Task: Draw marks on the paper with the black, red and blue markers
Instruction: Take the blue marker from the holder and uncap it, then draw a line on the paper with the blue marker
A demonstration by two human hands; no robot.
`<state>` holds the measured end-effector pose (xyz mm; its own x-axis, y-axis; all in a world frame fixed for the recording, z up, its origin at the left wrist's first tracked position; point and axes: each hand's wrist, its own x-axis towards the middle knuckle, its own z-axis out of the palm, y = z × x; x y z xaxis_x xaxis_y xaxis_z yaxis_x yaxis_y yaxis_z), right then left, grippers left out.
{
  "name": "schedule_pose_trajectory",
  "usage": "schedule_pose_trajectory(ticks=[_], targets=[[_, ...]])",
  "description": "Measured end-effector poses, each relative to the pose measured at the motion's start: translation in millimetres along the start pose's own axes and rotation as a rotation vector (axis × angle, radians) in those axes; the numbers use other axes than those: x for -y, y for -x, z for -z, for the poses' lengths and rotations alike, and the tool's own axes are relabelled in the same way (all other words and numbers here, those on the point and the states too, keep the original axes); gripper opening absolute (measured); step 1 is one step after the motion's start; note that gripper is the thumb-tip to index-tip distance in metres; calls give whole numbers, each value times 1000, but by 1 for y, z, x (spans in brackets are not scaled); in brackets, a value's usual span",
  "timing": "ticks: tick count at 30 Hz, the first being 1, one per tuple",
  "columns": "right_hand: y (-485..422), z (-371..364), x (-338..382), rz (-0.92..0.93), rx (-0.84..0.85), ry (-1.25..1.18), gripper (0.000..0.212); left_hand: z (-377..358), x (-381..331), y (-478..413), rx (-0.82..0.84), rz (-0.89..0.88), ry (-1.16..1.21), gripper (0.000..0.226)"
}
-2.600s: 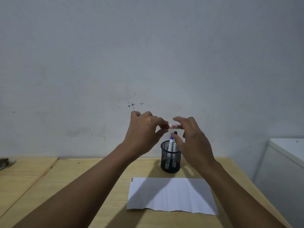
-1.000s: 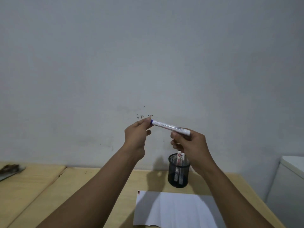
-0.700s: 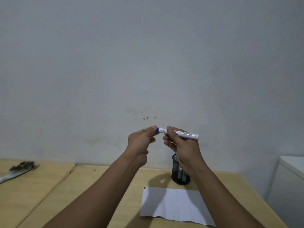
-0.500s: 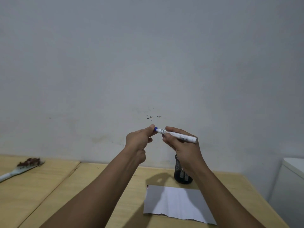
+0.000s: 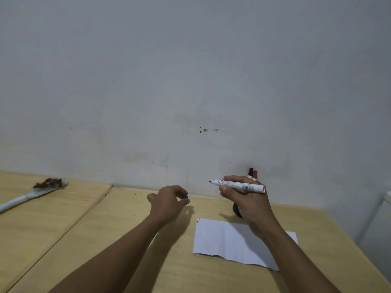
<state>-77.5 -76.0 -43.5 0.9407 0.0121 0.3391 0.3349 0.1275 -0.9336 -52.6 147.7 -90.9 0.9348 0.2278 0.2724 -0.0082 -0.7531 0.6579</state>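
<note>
1. The right hand [image 5: 246, 199] grips the blue marker [image 5: 237, 185] around its white body. The marker lies almost flat in the air, with its bare tip pointing toward 9 o'clock.
2. The left hand [image 5: 168, 203] pinches the small blue cap [image 5: 185, 196] in its fingertips. It hangs just above the bench [image 5: 127, 229], at 9 o'clock from the marker.
3. The paper [image 5: 228, 237] lies flat on the bench, at 6 o'clock from the right hand. In its far left corner there are a tiny black mark and a red mark [image 5: 198, 220].
4. The black marker [image 5: 250, 172] and the red marker [image 5: 255, 174] stand with caps on, just behind the right hand at 12 o'clock. The cup holding them is mostly hidden.
5. A brush [image 5: 33, 194] lies far away on the bench at 9 o'clock.
6. It looks like black and red are done, so blue is the last one.
7. Next, the right hand should tip the marker down and touch its tip to the paper beside the other marks. The cap should stay safe for closing later.
</note>
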Motion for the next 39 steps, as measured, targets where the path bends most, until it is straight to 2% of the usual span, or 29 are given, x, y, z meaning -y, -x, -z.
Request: schedule_pose_trajectory(ticks=[9,11,14,16,17,19,22,26,35,39], targets=[[-1,9,-28,-83,25,4,25,-22,22,5,86,-29,-121,2],[-1,8,-32,-97,26,-10,24,-21,24,5,101,-34,-155,16],[-2,4,-38,-122,9,-23,16,-24,28,15,-11,-130,-186,35],[-3,0,-45,-122,14,43,11,-24,25,29,-117,-226,-188,30],[-3,-2,-50,-131,28,75,11,-23,22,37,-119,-265,-187,26],[-3,-8,-62,-178,78,124,12,-22,19,51,-39,-334,-191,24],[-4,-16,-77,-268,135,147,10,-18,16,58,142,-381,-234,40],[-10,-18,-94,-345,172,183,12,-16,21,55,291,-412,-321,43],[-9,-15,-111,-229,175,428,1,-24,38,49,355,-424,-287,57],[-9,-16,-111,-224,196,461,6,-24,40,47,383,-420,-284,58]])
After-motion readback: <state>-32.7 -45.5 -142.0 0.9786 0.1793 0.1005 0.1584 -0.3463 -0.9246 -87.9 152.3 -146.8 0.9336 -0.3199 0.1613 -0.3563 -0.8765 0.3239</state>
